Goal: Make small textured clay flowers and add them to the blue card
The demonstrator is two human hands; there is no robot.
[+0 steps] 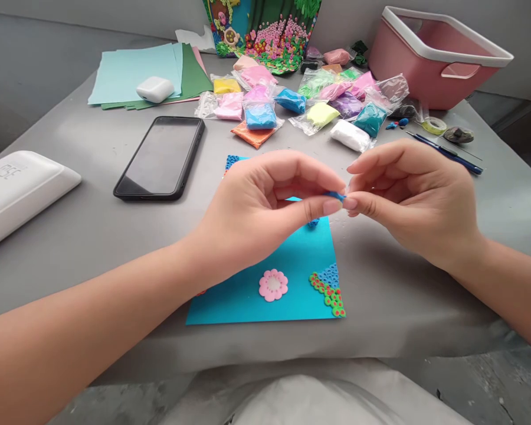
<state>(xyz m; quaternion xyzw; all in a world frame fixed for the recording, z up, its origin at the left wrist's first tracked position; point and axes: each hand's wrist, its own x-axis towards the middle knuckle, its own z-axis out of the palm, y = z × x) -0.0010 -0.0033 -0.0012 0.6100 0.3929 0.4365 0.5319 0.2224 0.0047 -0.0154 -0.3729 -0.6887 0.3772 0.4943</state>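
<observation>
Just a small blue piece [335, 195]

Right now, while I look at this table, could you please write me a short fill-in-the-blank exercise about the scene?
The left hand pinches a small ____ piece.
The flower on the turquoise sheet is mainly ____.
The rim of the pink bin is ____.
The phone lies face ____.

Missing words: blue; pink; white; up.
</observation>
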